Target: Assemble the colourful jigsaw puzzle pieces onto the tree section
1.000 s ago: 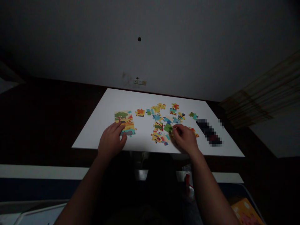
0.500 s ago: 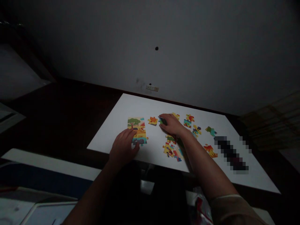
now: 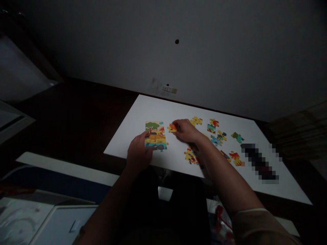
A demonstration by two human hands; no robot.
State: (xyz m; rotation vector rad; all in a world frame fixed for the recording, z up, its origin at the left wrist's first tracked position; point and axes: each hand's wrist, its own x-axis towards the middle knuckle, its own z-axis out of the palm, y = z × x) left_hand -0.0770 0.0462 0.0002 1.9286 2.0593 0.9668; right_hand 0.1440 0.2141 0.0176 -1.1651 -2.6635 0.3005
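Note:
A joined jigsaw puzzle section (image 3: 155, 137) lies on the white tabletop, showing a green tree, a spotted animal and a grey hippo-like animal. My left hand (image 3: 139, 151) is closed at its lower left corner, with fingers along the left edge and the thumb near the bottom edge. To the right of the section, my right hand (image 3: 187, 131) pinches an orange and yellow puzzle piece (image 3: 172, 128). A small gap separates this piece from the joined section. Under the right wrist, several loose puzzle pieces (image 3: 189, 156) are partly hidden.
Further loose pieces lie to the right: yellow ones (image 3: 196, 120), a teal piece (image 3: 211, 128), a green and teal piece (image 3: 237, 137) and an orange-yellow piece (image 3: 237, 159). A pixelated dark object (image 3: 259, 163) is on the right of the white tabletop (image 3: 278, 189). A wall (image 3: 217, 68) rises behind.
My right hand has let go of a dark green-blue piece and now grips the orange and yellow one. My left fingers have slid off the puzzle's top toward its left edge. The view has shifted slightly.

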